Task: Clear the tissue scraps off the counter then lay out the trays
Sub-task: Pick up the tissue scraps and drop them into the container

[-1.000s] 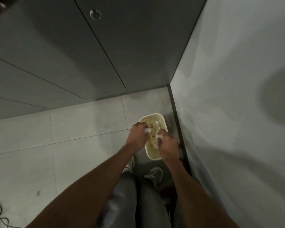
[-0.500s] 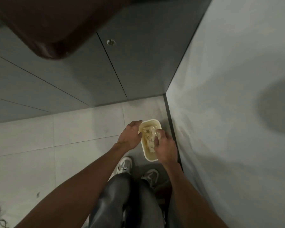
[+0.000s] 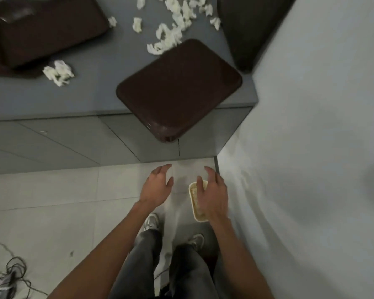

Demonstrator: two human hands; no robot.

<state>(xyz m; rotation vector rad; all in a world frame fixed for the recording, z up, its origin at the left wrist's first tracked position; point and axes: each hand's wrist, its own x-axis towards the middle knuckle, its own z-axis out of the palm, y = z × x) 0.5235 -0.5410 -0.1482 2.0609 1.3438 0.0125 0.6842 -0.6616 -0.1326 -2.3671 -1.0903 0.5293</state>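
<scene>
Fingers loosely spread, empty, palms down; right hand [image 3: 213, 196] above cream rectangular plastic bin [image 3: 199, 217], left hand [image 3: 157, 187] at its 9 o'clock.

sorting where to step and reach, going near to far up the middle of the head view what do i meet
shoes → tub of scraps on the floor → cabinet front → tray overhanging the counter edge → loose tissue scraps on the counter
</scene>
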